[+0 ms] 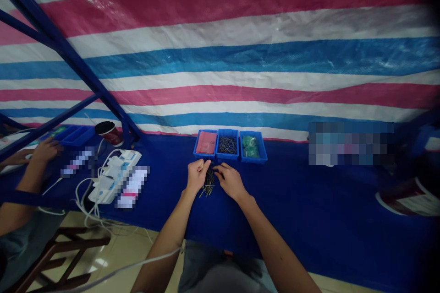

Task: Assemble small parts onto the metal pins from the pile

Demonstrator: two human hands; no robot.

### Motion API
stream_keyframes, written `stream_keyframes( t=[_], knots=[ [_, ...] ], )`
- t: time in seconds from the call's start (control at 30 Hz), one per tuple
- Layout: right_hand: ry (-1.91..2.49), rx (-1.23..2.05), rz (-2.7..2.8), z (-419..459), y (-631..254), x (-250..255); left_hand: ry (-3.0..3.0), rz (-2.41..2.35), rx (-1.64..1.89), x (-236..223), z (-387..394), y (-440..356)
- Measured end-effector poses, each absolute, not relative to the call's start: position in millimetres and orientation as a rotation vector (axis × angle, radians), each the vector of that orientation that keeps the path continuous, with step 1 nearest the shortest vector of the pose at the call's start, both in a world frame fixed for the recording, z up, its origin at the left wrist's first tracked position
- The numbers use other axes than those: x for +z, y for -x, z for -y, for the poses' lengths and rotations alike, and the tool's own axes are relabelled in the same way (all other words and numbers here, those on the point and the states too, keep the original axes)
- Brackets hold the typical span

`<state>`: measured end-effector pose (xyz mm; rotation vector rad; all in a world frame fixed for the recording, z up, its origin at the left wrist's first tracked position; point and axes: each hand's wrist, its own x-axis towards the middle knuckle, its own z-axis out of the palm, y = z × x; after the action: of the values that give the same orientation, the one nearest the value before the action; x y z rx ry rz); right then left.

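Observation:
Both my hands rest on a blue-covered table (292,201) around a small pile of thin dark pins (208,184). My left hand (197,175) is closed in a pinch, its fingertips raised above the pile's far end; what they hold is too small to make out. My right hand (230,181) lies just right of the pile, fingers curled and reaching into the pins. Just beyond my hands stand three small blue trays: the left tray (205,143) with red pieces, the middle tray (227,145) with dark pins, the right tray (253,147) with green pieces.
Another person's arm and hand (44,150) work at the far left, near blue trays (74,134) and a dark cup (109,132). White power strips (115,175) with cables lie left of me. A wooden stool (60,256) stands below. A striped tarp (220,46) hangs behind.

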<state>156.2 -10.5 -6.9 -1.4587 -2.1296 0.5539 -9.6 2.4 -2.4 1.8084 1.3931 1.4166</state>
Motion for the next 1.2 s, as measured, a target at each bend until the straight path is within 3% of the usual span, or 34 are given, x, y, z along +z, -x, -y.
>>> stream_keyframes(
  t=[1.2],
  knots=[
    [1.289, 0.638, 2.205, 13.5, -161.9, -4.6, -1.852, -1.437, 1.377, 0.9, -2.3, 8.2]
  ],
)
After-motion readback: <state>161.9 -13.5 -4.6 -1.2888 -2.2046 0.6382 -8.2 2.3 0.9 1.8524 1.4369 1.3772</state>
